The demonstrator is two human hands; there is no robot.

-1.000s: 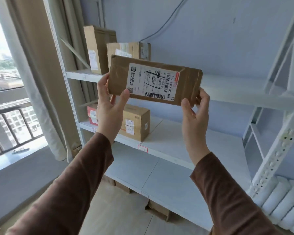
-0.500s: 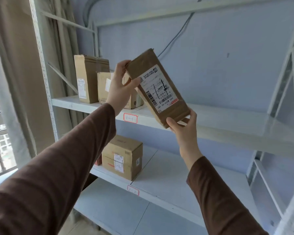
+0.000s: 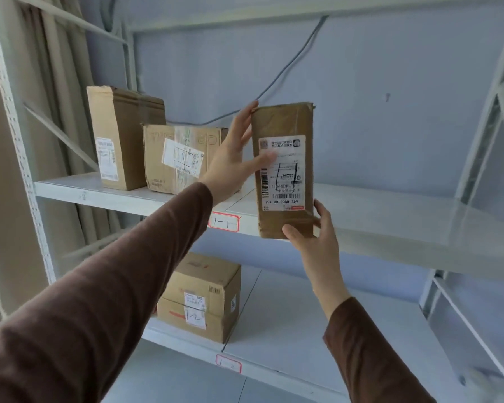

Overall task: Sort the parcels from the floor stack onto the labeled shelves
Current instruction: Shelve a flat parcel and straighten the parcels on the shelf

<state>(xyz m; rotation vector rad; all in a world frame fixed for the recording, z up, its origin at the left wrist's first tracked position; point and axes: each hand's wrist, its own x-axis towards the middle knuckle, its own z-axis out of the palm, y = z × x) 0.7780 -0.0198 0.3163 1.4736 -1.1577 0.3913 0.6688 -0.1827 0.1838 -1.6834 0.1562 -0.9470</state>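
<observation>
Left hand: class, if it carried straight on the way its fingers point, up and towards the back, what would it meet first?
Probably the blue back wall above the upper shelf. The left hand already touches the upright parcel beside it; depth is hard to judge.

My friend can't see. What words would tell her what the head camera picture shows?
Two hands hold a flat brown parcel upright at the shelf tagged 1-1: the left hand steadies its side, the right hand grips its bottom. Two boxes stand on that shelf, and another box sits on the shelf below.
</observation>
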